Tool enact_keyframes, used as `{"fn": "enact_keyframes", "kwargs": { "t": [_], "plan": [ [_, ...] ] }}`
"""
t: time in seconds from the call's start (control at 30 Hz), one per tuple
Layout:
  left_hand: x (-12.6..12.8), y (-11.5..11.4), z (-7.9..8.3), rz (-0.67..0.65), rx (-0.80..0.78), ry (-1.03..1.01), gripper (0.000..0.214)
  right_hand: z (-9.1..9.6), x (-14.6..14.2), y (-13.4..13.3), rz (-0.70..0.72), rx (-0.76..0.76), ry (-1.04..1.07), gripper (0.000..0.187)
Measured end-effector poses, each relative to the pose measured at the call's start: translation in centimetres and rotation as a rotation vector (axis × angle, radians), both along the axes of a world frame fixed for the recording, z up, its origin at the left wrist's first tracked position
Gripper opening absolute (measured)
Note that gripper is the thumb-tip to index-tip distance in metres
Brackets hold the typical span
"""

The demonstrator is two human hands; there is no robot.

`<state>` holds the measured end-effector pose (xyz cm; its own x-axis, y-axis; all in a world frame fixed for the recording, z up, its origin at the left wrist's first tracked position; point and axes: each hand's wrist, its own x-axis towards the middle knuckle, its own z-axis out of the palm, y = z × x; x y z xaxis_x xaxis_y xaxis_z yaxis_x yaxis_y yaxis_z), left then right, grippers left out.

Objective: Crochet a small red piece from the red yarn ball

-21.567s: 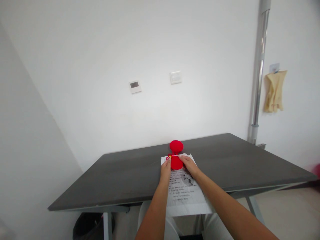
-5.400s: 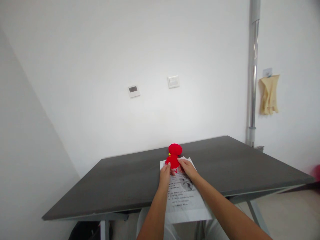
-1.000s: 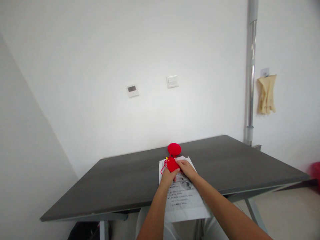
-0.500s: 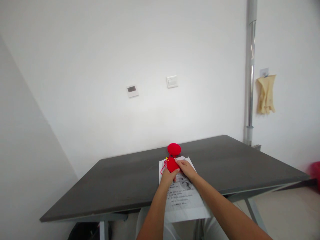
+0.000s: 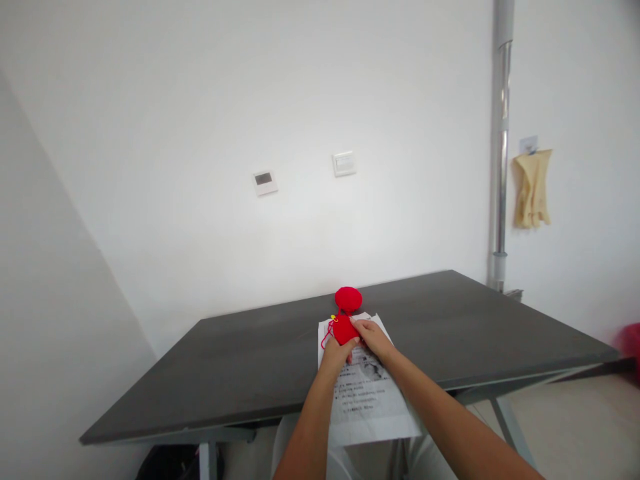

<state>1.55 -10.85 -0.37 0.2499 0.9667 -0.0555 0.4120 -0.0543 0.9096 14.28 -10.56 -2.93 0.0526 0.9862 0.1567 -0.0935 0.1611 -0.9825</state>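
Both my hands grip a small red piece of crochet [image 5: 344, 329] above printed sheets of paper [image 5: 370, 427]. My left hand [image 5: 341, 351] pinches its lower edge with the thumb on top. On the right edge, my right hand [image 5: 369, 333] holds it between thumb and fingers. A yellow stitch marker [image 5: 333, 318] sits at the piece's upper left, beside a loose loop of red yarn [image 5: 325, 341]. Just behind lies a ball of red yarn [image 5: 349, 299], with strands running toward the piece. My fingers hide part of the crochet.
The dark grey table [image 5: 240, 373] reaches to the white wall, and the paper hangs over its front edge. A metal pipe [image 5: 501, 167] and hanging yellow gloves [image 5: 533, 190] are at the right. A dark bag [image 5: 167, 463] lies beneath the table.
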Motion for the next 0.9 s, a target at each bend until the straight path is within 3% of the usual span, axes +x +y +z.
{"fn": "enact_keyframes", "kwargs": {
  "t": [0.37,0.9],
  "plan": [
    [0.08,-0.37,0.66,-0.014,-0.008,-0.007,0.027,0.09,0.01,-0.09,-0.005,-0.002,-0.014,0.055],
    [-0.05,0.19,-0.29,-0.030,0.018,-0.004,0.031,-0.23,0.01,0.18,-0.007,0.008,-0.003,0.055]
  ]
}}
